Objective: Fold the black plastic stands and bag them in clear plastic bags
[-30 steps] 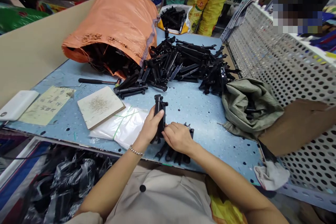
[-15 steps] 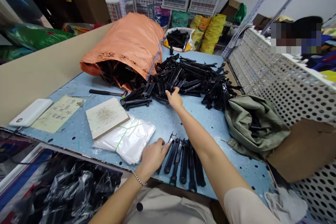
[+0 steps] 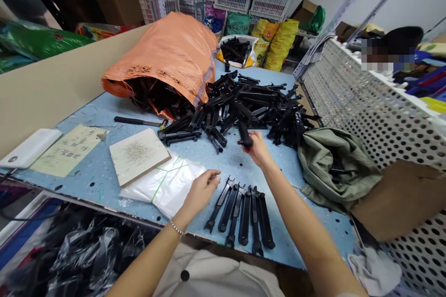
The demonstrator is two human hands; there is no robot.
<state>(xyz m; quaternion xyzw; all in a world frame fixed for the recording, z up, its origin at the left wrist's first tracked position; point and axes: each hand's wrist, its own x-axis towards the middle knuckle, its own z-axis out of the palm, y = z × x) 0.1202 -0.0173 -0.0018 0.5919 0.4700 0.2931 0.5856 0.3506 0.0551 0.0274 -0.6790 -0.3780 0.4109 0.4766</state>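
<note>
My right hand grips one end of a long black part at the near edge of a heap of similar black parts. Its other end points into the heap. Bare-fingered, my left hand hovers by the right edge of a stack of clear plastic bags tied with green string, fingers loosely stretched and holding nothing. Just right of that hand lies a row of several black parts with forked ends, side by side near the table's front edge.
An orange sack spills black parts at the back left. A hammer-like tool, a white board, a handwritten paper and a white power bank lie left. A green cloth bag sits right, beside a perforated panel.
My right hand has drawn back from the heap towards me and right, now with a black part in it. My left hand has let go of the leftmost part in the row and lifted away.
</note>
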